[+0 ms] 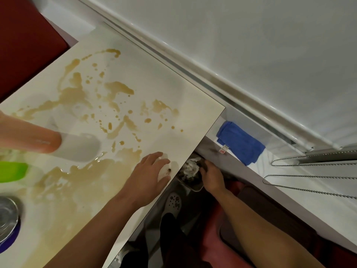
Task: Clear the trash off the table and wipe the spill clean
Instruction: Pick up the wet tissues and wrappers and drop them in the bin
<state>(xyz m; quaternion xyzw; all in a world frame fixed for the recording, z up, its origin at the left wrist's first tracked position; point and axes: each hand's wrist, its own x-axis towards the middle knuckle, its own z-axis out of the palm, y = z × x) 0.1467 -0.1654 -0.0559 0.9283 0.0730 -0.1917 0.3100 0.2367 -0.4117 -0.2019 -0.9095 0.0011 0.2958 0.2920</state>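
Left hand [148,171] presses crumpled tissue [164,170] on glossy table [183,97].

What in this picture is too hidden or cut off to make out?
Head view:
- White scrap at the table edge: the left hand covers most of it.
- Small bin below the edge: the right hand and table hide much of it.
- Metal container and green item: cut off by the left edge.
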